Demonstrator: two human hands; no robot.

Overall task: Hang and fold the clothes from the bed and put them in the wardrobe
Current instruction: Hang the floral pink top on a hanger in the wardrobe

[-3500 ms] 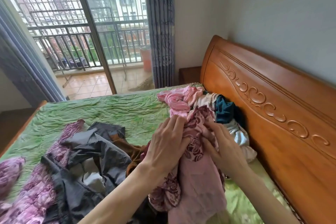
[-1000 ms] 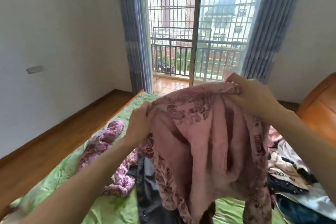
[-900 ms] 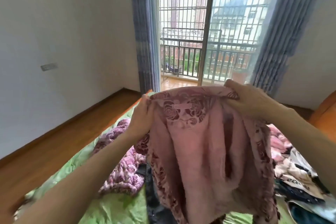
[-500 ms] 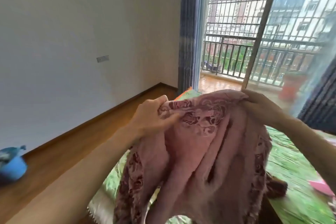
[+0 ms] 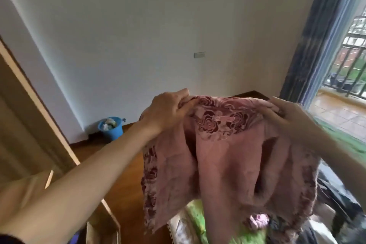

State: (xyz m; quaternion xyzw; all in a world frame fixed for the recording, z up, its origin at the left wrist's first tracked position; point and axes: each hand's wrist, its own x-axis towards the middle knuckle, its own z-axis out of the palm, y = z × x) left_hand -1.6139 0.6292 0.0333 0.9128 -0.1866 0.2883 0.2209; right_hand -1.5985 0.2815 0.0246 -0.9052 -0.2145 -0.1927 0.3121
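The person holds a pink rose-patterned garment [image 5: 227, 160] up in the air in front of them, the collar band with its small sewn label [image 5: 223, 118] facing them and the body of the cloth hanging loose below. The left hand [image 5: 168, 111] has its fingers curled over the left end of the collar, pinching the cloth; the right hand [image 5: 287, 119] grips the other end, fingers folded round the fabric. The garment hangs above the near edge of the bed [image 5: 198, 222], clear of the clothes pile [image 5: 326, 204] still heaped at the right.

From where I stand, the step looks like opening the piece out to see its shape before it goes on a hanger or gets folded. To do that well, I'd say keep the two grips level and at the shoulder seams rather than bunched near the neck — the collar sags in the middle, so a little more pull apart would let the front fall flat. A light shake should drop the creases. The hem hangs close to the bed — lifting higher would keep it from catching.
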